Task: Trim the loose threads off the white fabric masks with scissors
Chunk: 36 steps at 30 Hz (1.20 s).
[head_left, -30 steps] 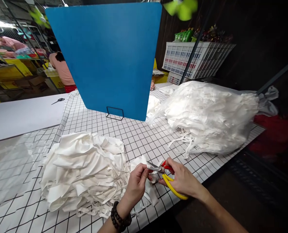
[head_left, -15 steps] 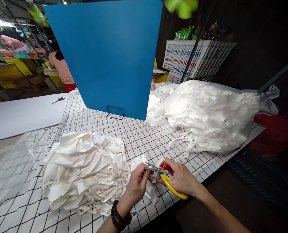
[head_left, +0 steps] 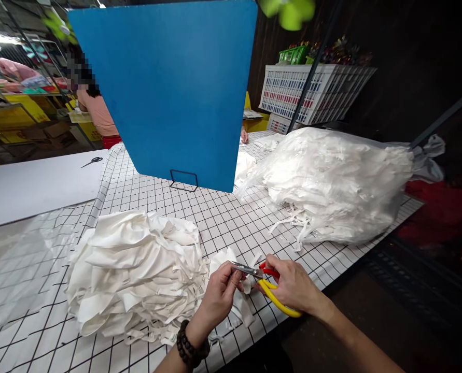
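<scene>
Here I watch the right hand (head_left: 295,287) grip the scissors (head_left: 259,272) by their handles, blades nearly closed and aimed leftward at the left hand (head_left: 218,295), whose pinched fingers, nearest the tips, hold the cloth (head_left: 241,310). Left of the scissors sits a pile (head_left: 137,274); beyond, to their right, a bag (head_left: 343,186). I can read no writing.

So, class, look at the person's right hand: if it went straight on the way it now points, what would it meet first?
Most likely the left hand: the scissors in the right hand point towards it. Whether they already touch is unclear from this view.
</scene>
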Each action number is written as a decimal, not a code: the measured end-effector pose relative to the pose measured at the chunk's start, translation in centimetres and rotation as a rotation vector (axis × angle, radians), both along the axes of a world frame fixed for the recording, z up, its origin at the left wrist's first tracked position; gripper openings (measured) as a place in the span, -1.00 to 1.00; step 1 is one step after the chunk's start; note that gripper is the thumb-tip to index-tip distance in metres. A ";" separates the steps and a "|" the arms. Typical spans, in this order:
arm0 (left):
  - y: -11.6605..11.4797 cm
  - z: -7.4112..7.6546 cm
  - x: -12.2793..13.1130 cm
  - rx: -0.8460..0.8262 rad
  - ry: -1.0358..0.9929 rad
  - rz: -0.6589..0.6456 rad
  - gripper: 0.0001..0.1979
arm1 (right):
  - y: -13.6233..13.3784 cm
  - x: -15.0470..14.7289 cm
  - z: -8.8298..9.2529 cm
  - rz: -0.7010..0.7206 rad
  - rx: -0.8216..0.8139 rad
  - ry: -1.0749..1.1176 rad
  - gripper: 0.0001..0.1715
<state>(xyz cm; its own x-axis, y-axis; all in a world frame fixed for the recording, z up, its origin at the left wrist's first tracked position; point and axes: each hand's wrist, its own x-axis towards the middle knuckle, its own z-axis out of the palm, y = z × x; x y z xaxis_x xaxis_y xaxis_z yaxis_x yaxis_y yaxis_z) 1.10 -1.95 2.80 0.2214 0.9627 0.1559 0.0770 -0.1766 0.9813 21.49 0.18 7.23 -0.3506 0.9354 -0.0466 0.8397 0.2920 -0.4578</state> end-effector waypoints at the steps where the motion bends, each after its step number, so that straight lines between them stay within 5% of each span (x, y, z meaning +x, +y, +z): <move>1: 0.0 0.0 0.0 -0.003 -0.001 -0.001 -0.73 | 0.0 0.0 0.0 0.000 0.006 -0.001 -0.59; 15: 0.3 -0.4 0.1 -0.053 -0.007 -0.011 -0.72 | 0.3 0.4 -0.6 0.011 -0.012 0.093 -0.59; 24: 1.9 -0.5 -2.2 -0.185 -0.208 0.290 -0.69 | 3.9 4.4 -6.1 -0.317 -0.239 0.526 -0.59; 31: 4.7 -1.2 -1.6 -0.112 0.308 0.310 -0.58 | 4.6 3.4 -8.0 -0.345 -0.206 0.528 -0.63; 34: 5.9 -1.2 -1.1 -0.133 0.314 0.348 -0.70 | 5.6 4.3 -8.5 -0.430 -0.128 0.392 -0.74; 36: 6.4 0.2 -1.9 -0.159 0.283 0.361 -0.73 | 6.9 5.5 -8.8 -0.525 -0.048 0.260 -0.81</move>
